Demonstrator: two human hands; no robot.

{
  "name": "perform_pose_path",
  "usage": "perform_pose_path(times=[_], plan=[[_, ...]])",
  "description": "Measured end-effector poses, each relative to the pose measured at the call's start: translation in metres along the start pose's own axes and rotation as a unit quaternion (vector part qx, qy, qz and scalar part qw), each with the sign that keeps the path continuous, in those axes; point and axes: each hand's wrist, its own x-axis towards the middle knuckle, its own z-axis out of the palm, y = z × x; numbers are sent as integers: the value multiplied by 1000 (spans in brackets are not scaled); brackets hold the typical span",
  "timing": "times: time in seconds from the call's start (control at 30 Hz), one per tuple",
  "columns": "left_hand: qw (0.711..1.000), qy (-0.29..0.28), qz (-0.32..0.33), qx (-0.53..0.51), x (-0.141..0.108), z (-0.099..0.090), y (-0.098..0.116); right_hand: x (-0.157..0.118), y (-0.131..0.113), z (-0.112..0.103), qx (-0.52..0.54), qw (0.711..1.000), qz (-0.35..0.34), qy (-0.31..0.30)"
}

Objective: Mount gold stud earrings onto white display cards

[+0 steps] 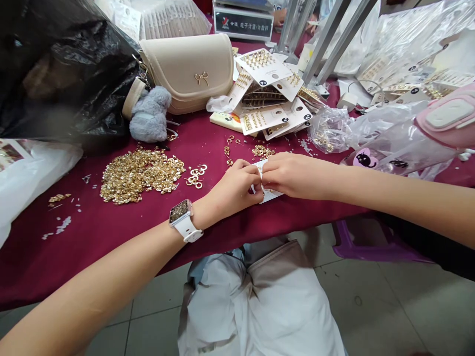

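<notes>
A white earring card (272,196) lies near the table's front edge, mostly covered by both hands. My left hand (235,190), with a white-strapped watch (180,212) on the wrist, has thumb and forefinger bent into a pinch over the card. My right hand (287,174) meets it from the other side, its fingers closed and pointing down at the card. What the fingertips hold is hidden. Just beyond the hands is a small heap of gold pieces (262,151). Several gold hoop earrings (196,176) lie left of my left hand, beside a large pile of gold pieces (137,175).
Behind stand a cream handbag (189,69) with a grey plush charm (150,114) and a stack of filled earring cards (272,94). A black plastic bag (67,74) is at left. Metal posts (326,39), a scale (243,22) and clear plastic bags (330,128) occupy the back and right.
</notes>
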Motion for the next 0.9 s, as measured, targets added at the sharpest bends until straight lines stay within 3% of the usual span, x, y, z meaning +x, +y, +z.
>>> perform_pose_path(times=[0.33,0.6,0.9], plan=[[1000,7,-11,-5,0,3,-1,1,-1,-2,-30,999,-10,-40],[1000,1,-14,-11,-1,3,-1,-2,1,4,10,1000,12,2],[1000,6,-11,-9,-1,4,-2,6,-6,-3,-6,995,46,-84]])
